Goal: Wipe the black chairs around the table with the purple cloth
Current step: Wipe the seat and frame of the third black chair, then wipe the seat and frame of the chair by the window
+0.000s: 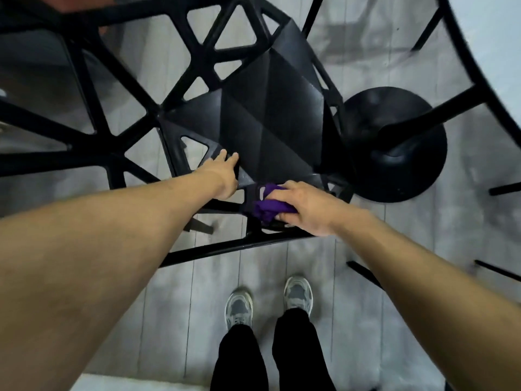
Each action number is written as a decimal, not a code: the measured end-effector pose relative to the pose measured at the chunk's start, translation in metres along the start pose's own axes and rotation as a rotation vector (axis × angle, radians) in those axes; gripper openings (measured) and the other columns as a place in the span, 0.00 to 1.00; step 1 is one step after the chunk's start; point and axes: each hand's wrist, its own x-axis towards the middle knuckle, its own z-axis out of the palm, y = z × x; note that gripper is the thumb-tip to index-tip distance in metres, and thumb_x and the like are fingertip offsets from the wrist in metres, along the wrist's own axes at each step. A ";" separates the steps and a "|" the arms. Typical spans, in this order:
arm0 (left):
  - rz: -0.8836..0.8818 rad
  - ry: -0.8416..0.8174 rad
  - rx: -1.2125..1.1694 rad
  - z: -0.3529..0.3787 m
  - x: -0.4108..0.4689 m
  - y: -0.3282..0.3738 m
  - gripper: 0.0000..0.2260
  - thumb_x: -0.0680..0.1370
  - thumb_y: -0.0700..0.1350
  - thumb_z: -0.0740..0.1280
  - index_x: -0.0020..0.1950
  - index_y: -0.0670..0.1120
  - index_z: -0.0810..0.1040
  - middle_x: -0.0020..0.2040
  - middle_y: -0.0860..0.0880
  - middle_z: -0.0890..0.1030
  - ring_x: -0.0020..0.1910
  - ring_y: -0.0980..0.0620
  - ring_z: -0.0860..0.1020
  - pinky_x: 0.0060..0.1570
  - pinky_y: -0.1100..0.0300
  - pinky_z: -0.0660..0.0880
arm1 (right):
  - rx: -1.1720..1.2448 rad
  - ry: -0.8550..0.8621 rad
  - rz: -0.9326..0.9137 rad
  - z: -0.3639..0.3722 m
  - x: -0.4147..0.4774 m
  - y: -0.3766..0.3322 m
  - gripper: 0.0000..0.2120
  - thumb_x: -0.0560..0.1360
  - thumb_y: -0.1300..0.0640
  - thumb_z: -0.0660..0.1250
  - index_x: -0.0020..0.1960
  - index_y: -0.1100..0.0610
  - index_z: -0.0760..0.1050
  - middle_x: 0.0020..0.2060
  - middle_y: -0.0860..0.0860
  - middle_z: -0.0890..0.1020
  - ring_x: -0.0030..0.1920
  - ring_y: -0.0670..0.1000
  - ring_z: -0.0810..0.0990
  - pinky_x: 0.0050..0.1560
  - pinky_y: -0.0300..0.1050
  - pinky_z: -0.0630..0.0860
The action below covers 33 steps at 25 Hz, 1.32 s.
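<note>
A black chair (270, 114) with a faceted seat and an open triangular lattice frame stands right below me. My left hand (222, 176) rests on the near left edge of its seat, fingers stretched forward. My right hand (304, 206) grips a bunched purple cloth (267, 206) and presses it against the chair's near frame by the seat's front corner. Part of the cloth is hidden under my fingers.
The table's round black base (394, 145) and slanted post stand to the right of the chair, with the pale tabletop edge (490, 38) at the top right. More black lattice (70, 128) fills the left. My feet (267, 303) stand on grey plank floor.
</note>
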 end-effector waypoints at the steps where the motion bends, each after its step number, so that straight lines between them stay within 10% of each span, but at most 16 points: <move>1: 0.016 0.027 -0.013 -0.005 -0.006 0.007 0.32 0.83 0.46 0.58 0.84 0.48 0.47 0.84 0.44 0.49 0.81 0.39 0.55 0.77 0.43 0.60 | 0.037 0.091 0.058 0.001 -0.013 0.001 0.20 0.80 0.49 0.67 0.70 0.42 0.71 0.59 0.51 0.75 0.58 0.55 0.73 0.62 0.53 0.71; 13: 0.496 0.402 -0.169 -0.004 -0.152 0.111 0.23 0.83 0.44 0.61 0.79 0.48 0.65 0.79 0.47 0.65 0.76 0.47 0.65 0.75 0.47 0.65 | 0.390 0.934 0.772 0.041 -0.138 -0.013 0.23 0.80 0.50 0.65 0.74 0.43 0.66 0.65 0.54 0.70 0.63 0.56 0.71 0.66 0.58 0.72; 33: 1.088 0.202 0.206 0.126 -0.263 0.366 0.22 0.80 0.43 0.65 0.75 0.49 0.70 0.74 0.48 0.71 0.71 0.45 0.70 0.70 0.49 0.67 | 0.745 1.587 1.211 0.156 -0.415 0.017 0.22 0.79 0.51 0.68 0.70 0.38 0.68 0.59 0.44 0.71 0.61 0.49 0.72 0.64 0.52 0.75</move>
